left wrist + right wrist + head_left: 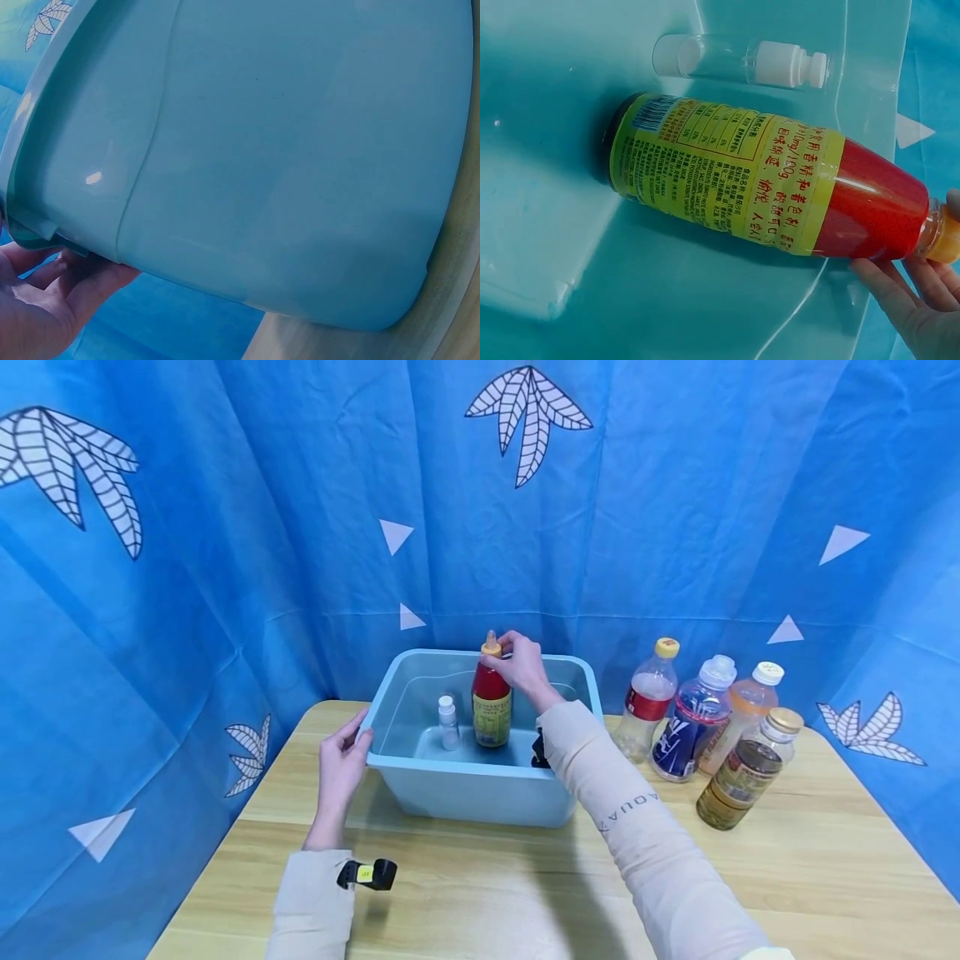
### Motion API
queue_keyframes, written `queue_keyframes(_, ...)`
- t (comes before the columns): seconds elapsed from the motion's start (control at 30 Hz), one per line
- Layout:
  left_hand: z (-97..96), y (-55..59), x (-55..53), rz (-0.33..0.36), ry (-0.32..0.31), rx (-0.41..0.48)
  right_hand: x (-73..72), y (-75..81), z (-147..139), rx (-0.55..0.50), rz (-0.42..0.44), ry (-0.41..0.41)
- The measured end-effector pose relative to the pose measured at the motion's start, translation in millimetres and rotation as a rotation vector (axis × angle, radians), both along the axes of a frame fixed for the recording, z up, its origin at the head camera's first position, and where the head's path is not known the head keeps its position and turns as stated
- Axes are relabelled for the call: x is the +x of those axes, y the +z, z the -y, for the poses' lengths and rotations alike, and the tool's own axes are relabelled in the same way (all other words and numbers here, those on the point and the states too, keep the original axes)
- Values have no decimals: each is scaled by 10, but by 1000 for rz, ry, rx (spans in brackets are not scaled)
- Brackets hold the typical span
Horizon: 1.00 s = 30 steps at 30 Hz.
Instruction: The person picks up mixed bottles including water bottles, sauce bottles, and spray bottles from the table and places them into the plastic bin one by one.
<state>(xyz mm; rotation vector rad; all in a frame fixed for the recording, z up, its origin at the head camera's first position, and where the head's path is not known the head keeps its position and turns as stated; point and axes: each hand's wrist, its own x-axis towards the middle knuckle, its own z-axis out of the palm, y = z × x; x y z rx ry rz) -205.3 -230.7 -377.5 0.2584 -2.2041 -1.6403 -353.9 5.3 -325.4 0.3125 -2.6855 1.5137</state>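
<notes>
Near the far edge of the table [450, 893], closer to its far left corner than its far right one, a light blue tub [472, 793] stands before my head camera. My right hand [521, 664] reaches in and pinches a red sauce bottle [491, 693] at its yellow cap; the bottle is upright inside the tub, though I cannot tell whether its base touches the floor there. Just left of it a small clear bottle [448, 727] stands apart. My left hand [345, 760] grips the tub's rim at the corner facing the table's left edge. Towards the table's far right corner, four bottles stand close together: a red-label bottle [651, 702], a blue-label bottle [678, 743], an orange bottle [738, 718] and, nearest me, a gold-capped bottle [742, 777]. A blue curtain [510, 560] hangs behind.

From my left wrist, the tub's outer wall fills most of the view, with my left fingers bent beneath the rim at its corner.

From my right wrist, my fingers close round the sauce bottle's neck, below the cap. Its yellow label shows a barcode, and the small bottle's white top is plain beside it.
</notes>
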Motion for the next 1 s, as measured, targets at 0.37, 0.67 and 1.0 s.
queue_keyframes(0.37,1,-11,-6,1,1,7,-16,-27,-11,9,44,53)
queue_keyframes(0.67,16,-31,-7,-4,-7,12,-18,-43,-7,37,73,79)
queue_keyframes(1.0,11,-22,-11,6,-2,14,-5,-18,-26,22,99,83)
